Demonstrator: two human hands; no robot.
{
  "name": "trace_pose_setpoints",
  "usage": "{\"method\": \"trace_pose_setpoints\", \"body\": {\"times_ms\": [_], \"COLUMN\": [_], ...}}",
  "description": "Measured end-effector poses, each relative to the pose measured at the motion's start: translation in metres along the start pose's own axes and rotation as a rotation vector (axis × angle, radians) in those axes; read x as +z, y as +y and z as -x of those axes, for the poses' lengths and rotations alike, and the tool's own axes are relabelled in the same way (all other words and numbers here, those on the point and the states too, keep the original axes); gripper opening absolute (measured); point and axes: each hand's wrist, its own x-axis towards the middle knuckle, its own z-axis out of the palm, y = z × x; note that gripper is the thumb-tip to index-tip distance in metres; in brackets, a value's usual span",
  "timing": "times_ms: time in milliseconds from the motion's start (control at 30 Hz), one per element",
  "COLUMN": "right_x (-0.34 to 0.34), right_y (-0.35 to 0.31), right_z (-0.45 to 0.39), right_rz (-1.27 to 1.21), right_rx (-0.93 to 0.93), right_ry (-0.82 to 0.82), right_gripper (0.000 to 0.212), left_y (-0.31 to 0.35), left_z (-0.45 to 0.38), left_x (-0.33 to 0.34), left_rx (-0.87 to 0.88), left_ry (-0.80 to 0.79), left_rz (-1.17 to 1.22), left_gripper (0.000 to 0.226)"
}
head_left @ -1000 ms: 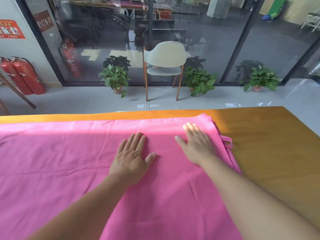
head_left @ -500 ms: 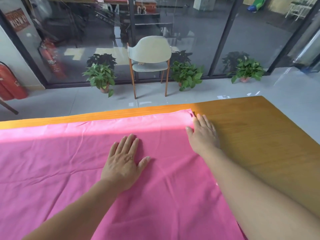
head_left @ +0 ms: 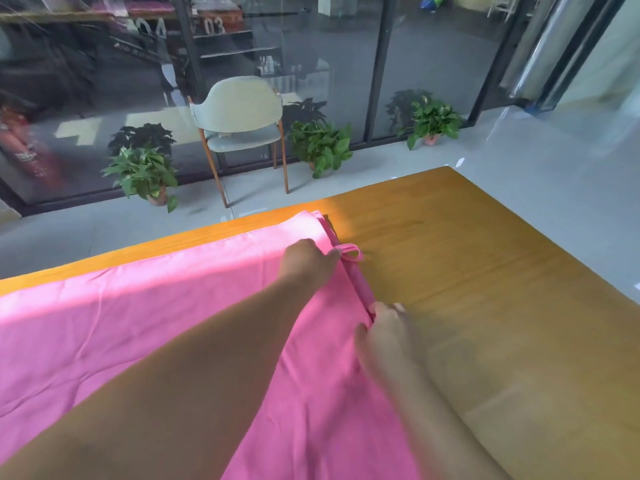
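A pink cloth [head_left: 138, 323] lies spread and mostly flat on the wooden surface [head_left: 485, 271]. The left hand [head_left: 308, 263] pinches its right edge beside a loop [head_left: 351, 252]. The blurred right hand [head_left: 388, 332] meets the same edge, its grip unclear. Folding looks barely begun.

The cloth [head_left: 138, 323] lies on the table [head_left: 485, 271], chair [head_left: 242, 123] behind it.

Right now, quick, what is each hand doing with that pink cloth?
Left hand: fingers curled, pinching the pink cloth at its right edge.
Right hand: at the same edge, too blurred to tell its grip.
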Motion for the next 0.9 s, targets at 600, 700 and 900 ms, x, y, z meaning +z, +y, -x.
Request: {"method": "trace_pose_setpoints", "body": {"times_ms": [600,700,900], "right_x": [-0.002,-0.002,-0.003], "right_y": [0.024,0.023,0.03], "right_z": [0.017,0.014,0.005], "right_rz": [-0.093,-0.06,-0.204], "right_rx": [0.01,0.023,0.062], "right_ry": [0.127,0.134,0.065], "right_gripper": [0.025,0.027,0.018], "left_y": [0.048,0.046,0.021], "left_z": [-0.02,-0.027,-0.028], "left_x": [-0.006,0.008,0.029], "left_rx": [0.058,0.113,0.303], "left_ry": [0.086,0.045,0.066], "left_rz": [-0.132,-0.137,-0.129], "left_gripper": [0.035,0.035,0.034]}}
